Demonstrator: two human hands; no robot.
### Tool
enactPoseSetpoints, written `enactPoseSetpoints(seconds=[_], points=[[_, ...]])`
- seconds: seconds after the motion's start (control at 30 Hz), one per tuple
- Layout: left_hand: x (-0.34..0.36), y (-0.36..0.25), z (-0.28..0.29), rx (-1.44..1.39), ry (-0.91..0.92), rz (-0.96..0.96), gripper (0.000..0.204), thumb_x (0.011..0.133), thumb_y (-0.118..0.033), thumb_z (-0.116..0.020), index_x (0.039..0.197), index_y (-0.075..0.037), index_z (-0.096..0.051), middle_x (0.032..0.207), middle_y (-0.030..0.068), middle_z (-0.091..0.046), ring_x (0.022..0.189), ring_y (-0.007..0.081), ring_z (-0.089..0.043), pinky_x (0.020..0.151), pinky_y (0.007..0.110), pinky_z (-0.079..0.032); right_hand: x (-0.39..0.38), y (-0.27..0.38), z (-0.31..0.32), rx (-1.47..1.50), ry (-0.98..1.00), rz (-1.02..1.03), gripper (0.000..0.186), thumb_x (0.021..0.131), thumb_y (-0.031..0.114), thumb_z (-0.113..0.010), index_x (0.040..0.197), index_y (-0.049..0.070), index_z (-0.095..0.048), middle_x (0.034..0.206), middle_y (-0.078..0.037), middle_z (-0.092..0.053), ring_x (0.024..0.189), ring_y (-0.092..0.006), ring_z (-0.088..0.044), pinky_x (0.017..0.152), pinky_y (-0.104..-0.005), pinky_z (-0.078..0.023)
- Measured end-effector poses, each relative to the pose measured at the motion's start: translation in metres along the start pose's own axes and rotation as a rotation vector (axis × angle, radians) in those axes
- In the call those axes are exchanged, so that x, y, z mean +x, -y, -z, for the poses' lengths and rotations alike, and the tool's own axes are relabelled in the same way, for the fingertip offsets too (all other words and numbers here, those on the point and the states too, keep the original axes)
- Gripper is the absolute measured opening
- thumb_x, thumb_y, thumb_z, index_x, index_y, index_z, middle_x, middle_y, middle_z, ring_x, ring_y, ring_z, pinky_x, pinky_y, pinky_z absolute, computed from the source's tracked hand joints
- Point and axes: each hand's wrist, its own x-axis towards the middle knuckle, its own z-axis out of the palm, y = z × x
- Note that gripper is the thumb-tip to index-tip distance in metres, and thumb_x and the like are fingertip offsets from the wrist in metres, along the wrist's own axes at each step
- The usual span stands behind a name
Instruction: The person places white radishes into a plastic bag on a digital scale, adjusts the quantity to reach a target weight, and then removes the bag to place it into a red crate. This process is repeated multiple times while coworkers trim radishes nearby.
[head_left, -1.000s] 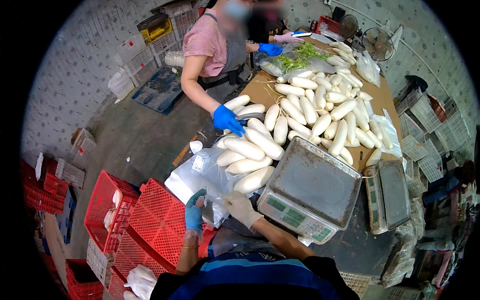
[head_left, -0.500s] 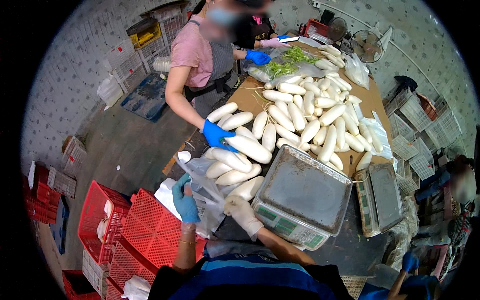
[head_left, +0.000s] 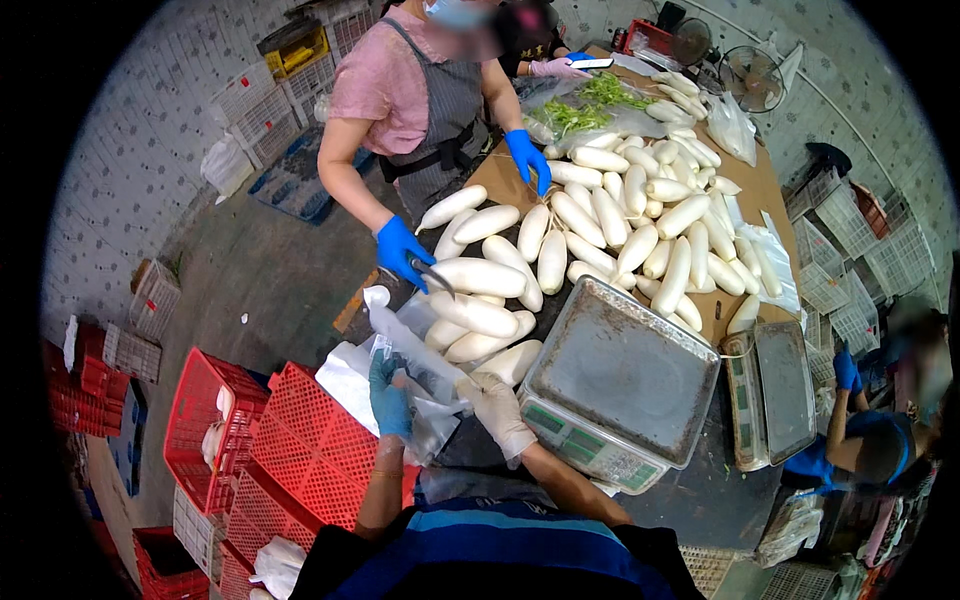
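My left hand, in a light-blue glove, and my right hand, in a pale glove, grip a clear plastic bag over white packaging. Just beyond the bag lie white radishes. A silver scale stands right of my right hand. Across from me, a co-worker's dark-blue gloved hand holds a knife above the radishes; the same person's other hand is over the cardboard.
Red crates stand at lower left. A radish pile, greens and a second scale share the table. Another co-worker holds a phone at the back; another person is at the right, near stacked crates.
The bag between my hands is lifted and spread more. The co-worker's knife hand has moved left and their other hand down. The person at the right has raised both hands.
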Motion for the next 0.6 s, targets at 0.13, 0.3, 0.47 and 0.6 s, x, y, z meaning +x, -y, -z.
enactPoseSetpoints(seconds=[0.13,0.3,0.47,0.6], points=[[0.003,-0.008,-0.011,-0.020,0.147,0.075,0.068,0.086,-0.002,-0.057,0.148,-0.002,-0.030,0.133,0.0113,-0.052,0.118,0.0190,-0.052,0.100,0.029,-0.040,-0.008,0.010,-0.002,0.052,-0.043,0.058,0.013,0.086,0.011,-0.066,0.094,0.001,-0.069,0.079,-0.005,-0.062,0.071,-0.0173,-0.060,0.066,-0.0313,-0.048],[0.014,0.010,-0.021,0.550,0.442,-0.155,0.085,0.083,-0.013,-0.067,0.152,-0.003,-0.019,0.142,0.0184,-0.046,0.128,0.0265,-0.047,0.105,0.033,-0.037,-0.009,0.036,0.006,-0.429,-0.114,0.497,0.015,0.085,0.016,-0.065,0.096,0.006,-0.069,0.087,-0.012,-0.065,0.080,-0.0294,-0.063,0.071,-0.0393,-0.051],[0.016,0.028,-0.024,0.701,0.452,-0.358,0.106,0.069,-0.027,-0.080,0.151,-0.001,-0.019,0.148,0.0240,-0.036,0.137,0.0367,-0.036,0.111,0.038,-0.032,0.002,0.073,0.010,-0.616,0.161,0.181,0.023,0.086,0.031,-0.061,0.092,0.010,-0.068,0.092,-0.016,-0.067,0.089,-0.0361,-0.064,0.077,-0.0469,-0.050],[0.009,0.017,-0.032,0.702,0.397,-0.362,0.111,0.065,-0.030,-0.081,0.151,0.000,-0.018,0.149,0.0264,-0.032,0.137,0.0386,-0.034,0.110,0.039,-0.033,0.014,0.059,0.010,-0.640,0.355,0.098,0.032,0.085,0.037,-0.061,0.099,0.008,-0.064,0.089,-0.017,-0.066,0.085,-0.0388,-0.063,0.076,-0.0484,-0.048]])
